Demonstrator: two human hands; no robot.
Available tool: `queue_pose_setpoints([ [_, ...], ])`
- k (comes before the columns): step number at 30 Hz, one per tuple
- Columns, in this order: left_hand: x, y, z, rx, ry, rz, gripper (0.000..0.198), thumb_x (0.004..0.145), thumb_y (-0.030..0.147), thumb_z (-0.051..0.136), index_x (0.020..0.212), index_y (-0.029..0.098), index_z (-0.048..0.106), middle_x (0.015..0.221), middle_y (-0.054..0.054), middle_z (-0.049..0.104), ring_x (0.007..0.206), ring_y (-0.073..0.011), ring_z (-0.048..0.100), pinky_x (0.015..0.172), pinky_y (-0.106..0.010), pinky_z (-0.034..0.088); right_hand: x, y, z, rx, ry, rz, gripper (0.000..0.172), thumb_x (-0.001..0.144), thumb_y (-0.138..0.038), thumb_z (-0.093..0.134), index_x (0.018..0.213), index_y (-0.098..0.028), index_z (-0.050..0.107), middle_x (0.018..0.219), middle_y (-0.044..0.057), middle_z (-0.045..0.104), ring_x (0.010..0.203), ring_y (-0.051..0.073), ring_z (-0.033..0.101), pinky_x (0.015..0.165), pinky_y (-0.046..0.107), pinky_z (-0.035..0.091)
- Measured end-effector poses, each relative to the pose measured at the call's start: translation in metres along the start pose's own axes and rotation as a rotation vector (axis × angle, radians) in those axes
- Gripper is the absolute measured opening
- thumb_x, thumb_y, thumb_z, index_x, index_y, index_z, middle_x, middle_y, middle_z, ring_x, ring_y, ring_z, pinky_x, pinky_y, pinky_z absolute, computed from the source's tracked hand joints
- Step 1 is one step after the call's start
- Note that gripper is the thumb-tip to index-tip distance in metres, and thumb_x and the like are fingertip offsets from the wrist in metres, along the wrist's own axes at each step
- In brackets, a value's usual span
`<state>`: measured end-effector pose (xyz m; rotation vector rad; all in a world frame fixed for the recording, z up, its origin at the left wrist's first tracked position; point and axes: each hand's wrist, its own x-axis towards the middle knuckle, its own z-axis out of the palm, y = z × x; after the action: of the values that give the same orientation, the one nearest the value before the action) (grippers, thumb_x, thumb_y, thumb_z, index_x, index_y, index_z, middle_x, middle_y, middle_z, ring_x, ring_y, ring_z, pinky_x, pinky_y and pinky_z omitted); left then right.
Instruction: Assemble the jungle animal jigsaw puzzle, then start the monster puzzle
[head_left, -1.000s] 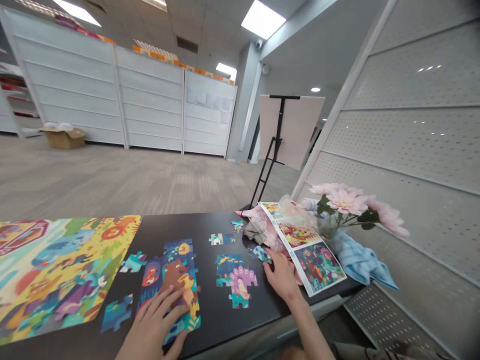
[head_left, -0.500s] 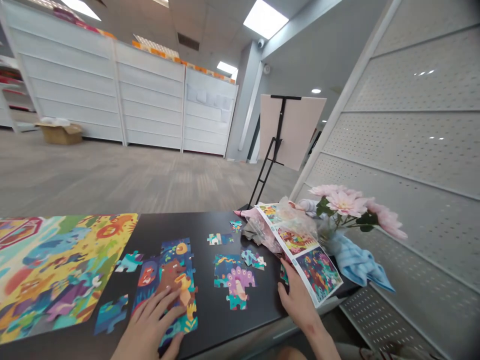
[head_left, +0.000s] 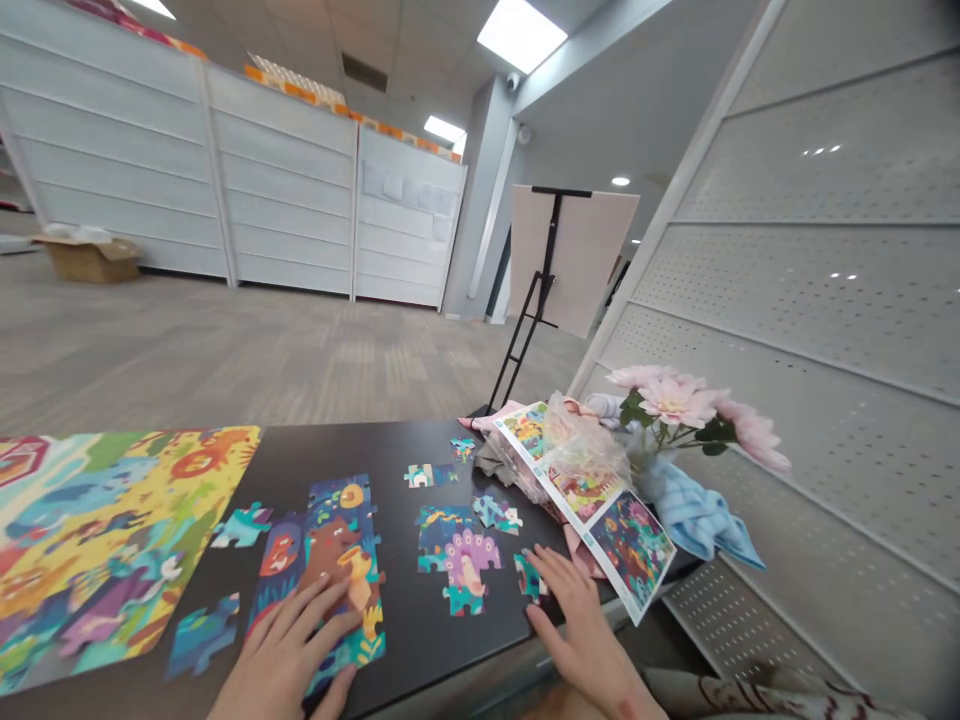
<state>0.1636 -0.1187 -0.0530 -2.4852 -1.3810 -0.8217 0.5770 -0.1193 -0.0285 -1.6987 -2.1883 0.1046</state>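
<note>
My left hand (head_left: 289,640) lies spread over the lower part of a joined jigsaw section (head_left: 334,540) with a bear on it, and hides some of it. Over on the right, my right hand (head_left: 577,625) has its fingers stretched out beside a teal puzzle piece (head_left: 529,578); the fingertips are at its edge, and whether they touch it I cannot tell. Between the hands lies a peacock section (head_left: 463,560). Loose pieces sit around: a blue-white one (head_left: 497,513), a joined pair (head_left: 430,475), a small one (head_left: 462,448), a teal one (head_left: 244,524) and a dark blue one (head_left: 202,635).
A large finished-looking colourful puzzle (head_left: 112,540) covers the left of the black table (head_left: 420,655). At the right are a picture sheet (head_left: 585,500), crumpled clear plastic (head_left: 577,440), pink flowers (head_left: 679,400) and a blue cloth (head_left: 709,515). An easel (head_left: 551,260) stands behind.
My right hand has drawn back from the picture sheet's edge toward the teal piece, which now shows more fully. My left hand stays on the bear section. The view has shifted slightly.
</note>
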Motion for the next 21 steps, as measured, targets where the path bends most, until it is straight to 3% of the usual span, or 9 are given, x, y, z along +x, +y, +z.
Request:
queue_pose_setpoints([
  [6,0.005,0.009,-0.009,-0.005,-0.017,-0.048,0.033,0.087,0.045,0.069,0.118,0.036,0.070,0.133,-0.001,0.070,0.120,-0.0317,0.067,0.091,-0.046,0.059,-0.012,0.001,0.011,0.134,0.189,0.061,0.050,0.093,-0.036,0.058,0.141,-0.022,0.054,0.138,0.013,0.063,0.129,0.028,0.059,0.107,0.047,0.050],
  [10,0.007,0.013,-0.014,-0.015,-0.043,-0.059,0.030,0.087,0.041,0.068,0.117,0.036,0.069,0.133,-0.001,0.070,0.120,-0.0319,0.066,0.091,-0.047,0.059,-0.012,-0.006,0.018,0.185,0.306,0.114,0.036,0.091,-0.038,0.062,0.124,-0.023,0.064,0.120,0.011,0.070,0.113,0.029,0.067,0.098,0.045,0.056],
  [15,0.005,0.013,-0.015,-0.037,-0.077,-0.092,0.031,0.089,0.040,0.066,0.118,0.034,0.070,0.134,-0.003,0.069,0.123,-0.0311,0.064,0.096,-0.046,0.056,-0.017,-0.020,0.018,0.160,0.371,0.108,0.033,0.088,-0.045,0.070,0.112,-0.023,0.068,0.094,0.008,0.070,0.091,0.027,0.069,0.082,0.042,0.059],
  [21,0.004,0.018,-0.019,-0.138,-0.127,-0.177,0.034,0.089,0.032,0.064,0.123,0.033,0.067,0.139,-0.005,0.064,0.129,-0.0318,0.059,0.104,-0.050,0.051,-0.018,-0.021,0.009,0.071,0.192,-0.132,0.036,0.093,-0.030,0.059,0.128,-0.029,0.067,0.134,0.011,0.065,0.126,0.031,0.060,0.101,0.049,0.054],
])
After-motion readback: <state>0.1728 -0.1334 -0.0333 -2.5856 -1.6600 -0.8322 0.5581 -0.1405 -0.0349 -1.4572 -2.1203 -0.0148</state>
